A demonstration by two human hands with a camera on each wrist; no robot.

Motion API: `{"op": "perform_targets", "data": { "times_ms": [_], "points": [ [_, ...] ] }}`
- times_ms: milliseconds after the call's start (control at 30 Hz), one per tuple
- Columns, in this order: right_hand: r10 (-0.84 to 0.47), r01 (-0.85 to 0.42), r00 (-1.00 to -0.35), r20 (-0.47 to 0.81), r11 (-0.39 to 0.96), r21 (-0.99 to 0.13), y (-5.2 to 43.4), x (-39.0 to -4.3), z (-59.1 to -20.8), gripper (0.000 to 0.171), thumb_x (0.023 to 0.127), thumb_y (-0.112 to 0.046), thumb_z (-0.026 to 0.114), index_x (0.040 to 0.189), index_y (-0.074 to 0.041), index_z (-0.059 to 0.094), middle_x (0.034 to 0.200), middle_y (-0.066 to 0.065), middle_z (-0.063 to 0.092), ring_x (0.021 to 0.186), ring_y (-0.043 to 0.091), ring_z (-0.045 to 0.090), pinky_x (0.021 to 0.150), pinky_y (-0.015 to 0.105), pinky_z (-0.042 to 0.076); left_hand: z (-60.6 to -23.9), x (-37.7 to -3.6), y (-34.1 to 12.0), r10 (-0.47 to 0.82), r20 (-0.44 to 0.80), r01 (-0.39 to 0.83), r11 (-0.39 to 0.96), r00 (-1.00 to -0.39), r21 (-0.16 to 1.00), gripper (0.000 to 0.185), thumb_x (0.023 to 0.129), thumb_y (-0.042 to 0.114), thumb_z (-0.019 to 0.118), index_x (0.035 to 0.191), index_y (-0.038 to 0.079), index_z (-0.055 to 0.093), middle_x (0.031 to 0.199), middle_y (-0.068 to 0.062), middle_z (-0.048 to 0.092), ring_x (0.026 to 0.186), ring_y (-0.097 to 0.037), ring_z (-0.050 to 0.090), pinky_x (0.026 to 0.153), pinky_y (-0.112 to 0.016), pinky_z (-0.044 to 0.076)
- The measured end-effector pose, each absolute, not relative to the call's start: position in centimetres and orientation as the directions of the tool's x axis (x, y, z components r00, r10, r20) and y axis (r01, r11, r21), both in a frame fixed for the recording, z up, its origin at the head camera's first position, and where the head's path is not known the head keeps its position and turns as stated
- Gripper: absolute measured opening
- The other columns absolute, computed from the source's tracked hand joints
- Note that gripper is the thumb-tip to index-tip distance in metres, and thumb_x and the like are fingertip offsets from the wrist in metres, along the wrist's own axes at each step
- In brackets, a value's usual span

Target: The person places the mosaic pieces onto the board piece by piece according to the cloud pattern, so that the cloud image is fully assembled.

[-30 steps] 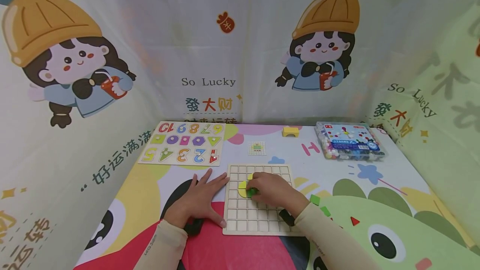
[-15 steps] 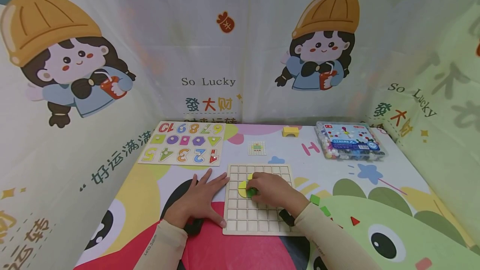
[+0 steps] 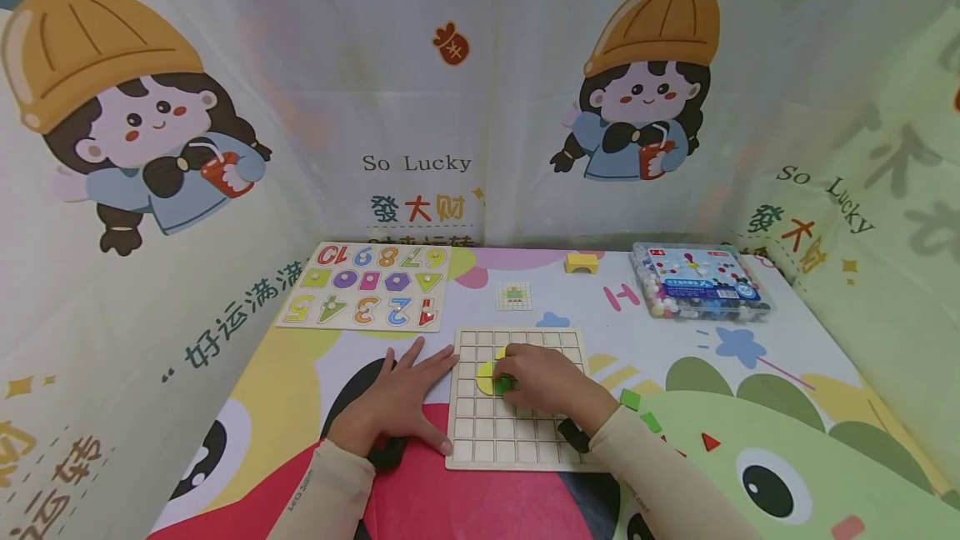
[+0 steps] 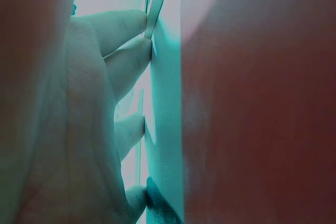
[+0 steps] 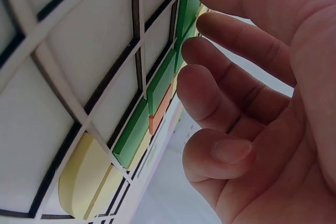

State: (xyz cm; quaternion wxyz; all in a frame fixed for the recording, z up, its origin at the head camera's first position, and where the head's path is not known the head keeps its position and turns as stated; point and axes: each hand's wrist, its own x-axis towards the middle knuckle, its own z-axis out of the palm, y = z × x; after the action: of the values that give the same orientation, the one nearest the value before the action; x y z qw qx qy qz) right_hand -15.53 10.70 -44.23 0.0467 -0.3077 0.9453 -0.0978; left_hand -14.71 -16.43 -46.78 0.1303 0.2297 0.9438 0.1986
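A wooden grid board lies in front of me, with yellow rounded pieces set in its squares. My left hand is spread flat, its fingertips and thumb along the board's left edge. Over the board's middle, my right hand has its thumb and index finger at a green piece, appearing to pinch it; the other fingers are curled. The right wrist view shows a yellow piece, green pieces and an orange-red piece in the grid. The hand hides part of the board in the head view.
Loose green pieces and a red triangle lie right of the board. Behind it are a small pattern card, a number puzzle, a yellow arch block and a clear box of beads.
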Motion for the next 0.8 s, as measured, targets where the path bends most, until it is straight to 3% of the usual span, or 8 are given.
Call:
{"op": "perform_targets", "data": {
  "times_ms": [500, 800],
  "points": [
    [-0.532, -0.512, -0.847, 0.021, 0.804, -0.304, 13.3, -14.7, -43.0, 0.030, 0.089, -0.027, 0.087, 0.116, -0.018, 0.081, 0.109, -0.005, 0.071, 0.096, 0.011, 0.065, 0.087, 0.037, 0.060, -46.8, -14.6, -16.3, 0.479, -0.162, 0.373, 0.819, -0.863, 0.437, 0.126, 0.057, 0.067, 0.095, 0.164, 0.030, 0.040, 0.174, 0.007, 0.033, 0.166, -0.041, 0.008, 0.127, -0.077, 0.001],
    [-0.413, -0.387, -0.911, -0.001, 0.856, -0.342, 17.5, -13.9, -42.2, 0.032, 0.089, -0.026, 0.085, 0.119, -0.014, 0.079, 0.106, -0.002, 0.071, 0.095, 0.014, 0.065, 0.087, 0.040, 0.060, -46.9, -14.6, -16.2, 0.479, -0.167, 0.373, 0.821, -0.862, 0.431, 0.127, 0.057, 0.069, 0.094, 0.165, 0.031, 0.039, 0.175, 0.008, 0.031, 0.166, -0.040, 0.007, 0.127, -0.076, 0.000]
  ]
}}
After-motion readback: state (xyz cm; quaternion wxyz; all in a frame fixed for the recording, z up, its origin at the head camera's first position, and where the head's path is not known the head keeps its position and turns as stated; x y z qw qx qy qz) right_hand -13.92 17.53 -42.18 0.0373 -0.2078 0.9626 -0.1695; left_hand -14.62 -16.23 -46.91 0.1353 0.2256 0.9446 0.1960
